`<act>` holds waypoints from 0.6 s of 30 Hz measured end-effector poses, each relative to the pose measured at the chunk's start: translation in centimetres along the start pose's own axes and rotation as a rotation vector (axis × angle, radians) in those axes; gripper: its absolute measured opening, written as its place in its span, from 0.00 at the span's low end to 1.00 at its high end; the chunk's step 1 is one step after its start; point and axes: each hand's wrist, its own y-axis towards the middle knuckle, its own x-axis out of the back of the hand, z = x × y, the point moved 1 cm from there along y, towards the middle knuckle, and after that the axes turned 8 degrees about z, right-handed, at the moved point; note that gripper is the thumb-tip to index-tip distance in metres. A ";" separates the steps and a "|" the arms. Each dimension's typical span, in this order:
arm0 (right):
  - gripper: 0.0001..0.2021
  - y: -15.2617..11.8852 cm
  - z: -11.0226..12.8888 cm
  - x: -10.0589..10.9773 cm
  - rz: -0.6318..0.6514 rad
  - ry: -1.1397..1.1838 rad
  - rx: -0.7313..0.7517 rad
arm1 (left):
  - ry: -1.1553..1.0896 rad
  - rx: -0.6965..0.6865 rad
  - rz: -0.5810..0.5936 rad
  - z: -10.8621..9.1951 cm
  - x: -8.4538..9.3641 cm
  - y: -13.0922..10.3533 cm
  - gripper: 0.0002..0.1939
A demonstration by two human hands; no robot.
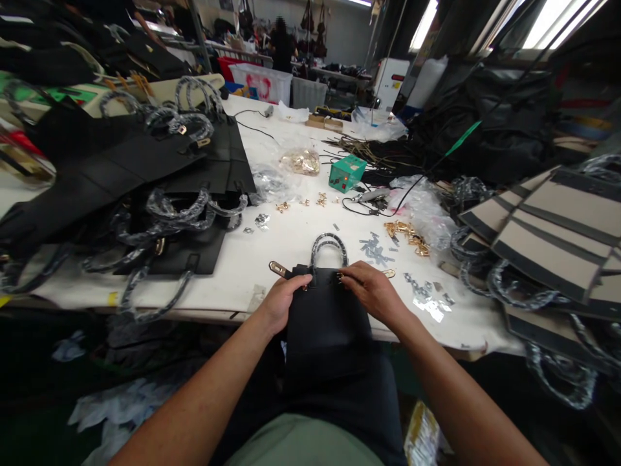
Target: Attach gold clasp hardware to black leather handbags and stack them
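A black handbag (pixel 327 323) hangs over the table's front edge toward my lap. Its handle (pixel 330 243), wrapped in clear plastic, stands up from the top. My left hand (pixel 284 298) grips the bag's upper left edge, thumb lying on the front beside a small gold fitting. With its fingertips, my right hand (pixel 371 288) pinches a small gold metal fitting (pixel 340 276) at the upper right of the bag; the fingers partly hide it. A strap end with a gold plate (pixel 278 268) sticks out left of the bag, and another gold end shows past my right hand.
Black bag pieces with wrapped handles (pixel 179 213) are piled at left, beige-lined ones (pixel 548 239) at right. Gold fittings (pixel 407 236), flat metal plates (pixel 373 249) and a green box (pixel 347 173) with a cable lie on the white table (pixel 242 259). A person (pixel 281 45) is in the background.
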 end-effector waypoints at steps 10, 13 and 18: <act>0.12 1.1 0.2 0.7 0.112 -0.031 0.021 | -0.099 0.054 0.042 0.3 0.7 0.7 0.10; 0.12 1.5 0.1 0.6 0.140 -0.100 0.042 | -0.105 0.061 0.049 0.3 0.9 0.7 0.10; 0.13 2.0 0.0 0.5 0.216 -0.229 0.112 | -0.103 0.035 0.059 0.4 0.8 0.7 0.10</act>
